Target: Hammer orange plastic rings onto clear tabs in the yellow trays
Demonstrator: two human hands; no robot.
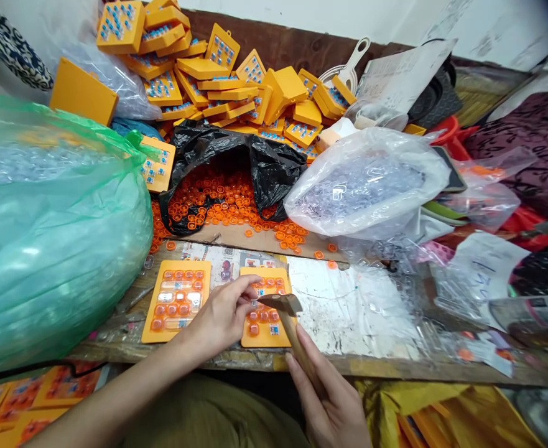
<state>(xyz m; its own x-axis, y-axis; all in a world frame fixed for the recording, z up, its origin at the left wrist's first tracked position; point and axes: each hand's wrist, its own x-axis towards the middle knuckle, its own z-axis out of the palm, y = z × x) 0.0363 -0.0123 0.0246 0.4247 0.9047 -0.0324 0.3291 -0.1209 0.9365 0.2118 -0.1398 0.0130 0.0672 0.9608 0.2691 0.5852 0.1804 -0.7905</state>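
Panels [280,339] are yellow with orange caps [254,329], the hammer handle [303,353] tan, the corner fabric [15,46] dark with pale swirls.

The hammer head [280,302] looks like dull metal on a smooth wooden handle [303,354], the button panel [267,340] matt plastic, the orange caps [231,210] glossy plastic, the black bag [278,163] shiny, crinkled plastic, the workbench [395,368] rough wood.

Tabletop [264,359]: we see it brightly lit
Green bag [68,249]: we catch pale glare on its plastic
Black bag [274,162]: we find its inside shadowed
Right edge: we notice blur, stretching
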